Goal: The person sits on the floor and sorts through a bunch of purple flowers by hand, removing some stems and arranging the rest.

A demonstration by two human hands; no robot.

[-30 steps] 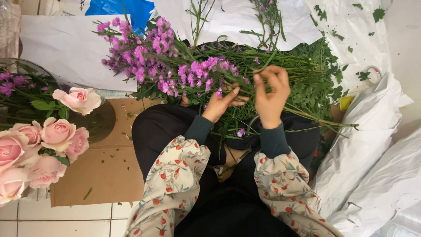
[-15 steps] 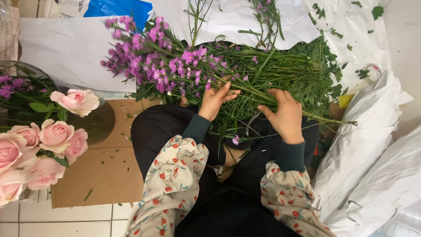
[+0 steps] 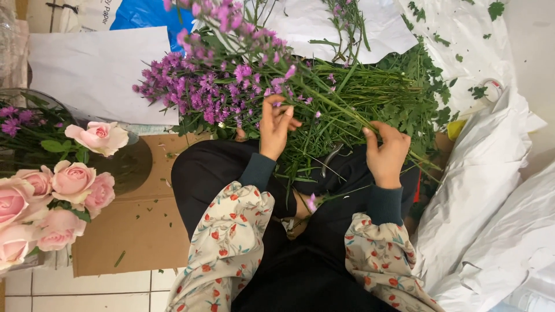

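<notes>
Item: bunch of purple flowers (image 3: 231,86), long green stems (image 3: 358,104) fanned to the right, lying across the seated person's lap and spilling onto white paper (image 3: 347,23).

Left hand (image 3: 276,124): fingers pinched on a thin stem just under the blooms, in the middle of the bunch.

Right hand (image 3: 386,151): curled loosely over the stem ends; whether it truly grips them I cannot tell.

Position: blooms lie up and left of the left hand, stems run between both hands, leafy ends past the right hand.

Risks, as I judge them: the stems are tangled, so tugging one could snap it or shed florets; one loose bloom (image 3: 312,202) already lies on the dark trousers. A metal tool (image 3: 330,157), perhaps shears, is half buried in the greens beside the right hand and could nick a finger.

Nearby: pink roses (image 3: 52,190) at left, cardboard sheet (image 3: 133,231) on the floor, crumpled white wrapping (image 3: 491,190) at right.
</notes>
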